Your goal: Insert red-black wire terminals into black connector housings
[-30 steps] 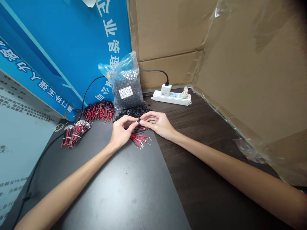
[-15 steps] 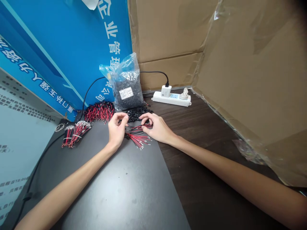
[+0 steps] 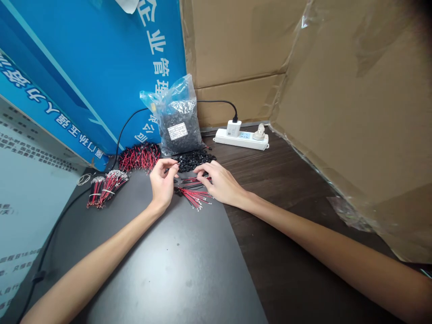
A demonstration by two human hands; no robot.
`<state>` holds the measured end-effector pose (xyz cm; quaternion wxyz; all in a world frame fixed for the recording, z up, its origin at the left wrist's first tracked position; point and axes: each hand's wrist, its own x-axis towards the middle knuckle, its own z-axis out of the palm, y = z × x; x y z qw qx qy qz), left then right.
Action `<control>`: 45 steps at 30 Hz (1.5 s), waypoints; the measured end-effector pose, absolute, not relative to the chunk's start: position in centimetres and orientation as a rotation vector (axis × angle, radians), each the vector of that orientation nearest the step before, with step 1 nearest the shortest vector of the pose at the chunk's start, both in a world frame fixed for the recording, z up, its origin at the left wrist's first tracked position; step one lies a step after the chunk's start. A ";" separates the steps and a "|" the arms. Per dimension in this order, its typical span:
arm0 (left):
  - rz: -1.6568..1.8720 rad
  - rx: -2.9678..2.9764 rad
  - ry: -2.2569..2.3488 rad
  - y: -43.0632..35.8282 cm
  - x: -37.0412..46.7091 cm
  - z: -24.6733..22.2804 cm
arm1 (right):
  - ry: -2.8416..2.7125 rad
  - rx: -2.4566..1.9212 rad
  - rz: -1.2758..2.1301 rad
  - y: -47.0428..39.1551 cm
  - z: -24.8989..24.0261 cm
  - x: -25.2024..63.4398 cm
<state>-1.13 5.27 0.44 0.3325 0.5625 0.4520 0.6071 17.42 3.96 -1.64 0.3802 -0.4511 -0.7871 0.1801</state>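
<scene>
My left hand (image 3: pixel 162 179) is closed in a pinch, thumb against the fingers; whatever is at its fingertips is too small to make out. Facing it, my right hand (image 3: pixel 216 181) has its fingers curled towards the thumb, and what they hold, if anything, cannot be made out. Below and between the hands lie loose red and black wires (image 3: pixel 195 196) with pale tips, fanned out on the grey mat. Just beyond the fingertips spreads a heap of small black parts (image 3: pixel 194 159).
A clear bag of black parts (image 3: pixel 180 128) stands against the wall. Left of it are a pile of red and black wires (image 3: pixel 140 157) and tied wire bundles (image 3: pixel 110 186). A white power strip (image 3: pixel 241 139) lies behind on the right. Cardboard (image 3: pixel 337 112) walls the right side.
My right hand has shifted slightly left, its fingers reaching closer to the left hand. My left hand has tilted a little. The wires and heaps look the same.
</scene>
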 end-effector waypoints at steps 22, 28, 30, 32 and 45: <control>1.624 1.481 1.203 5.2 -1.1 0.5 | -2.141 -1.176 0.419 3.6 -1.3 17.3; 1.644 1.451 1.188 5.2 -1.1 0.6 | -2.074 -1.209 0.444 3.5 -1.0 17.2; 1.660 1.428 1.181 5.2 -1.1 0.7 | -2.024 -1.211 0.472 3.5 -1.0 17.3; 1.672 1.409 1.176 5.2 -1.1 0.7 | -1.981 -1.201 0.501 3.6 -1.0 17.3; 1.659 1.381 1.159 5.2 -1.1 0.8 | -2.020 -0.999 0.511 3.8 -1.3 17.4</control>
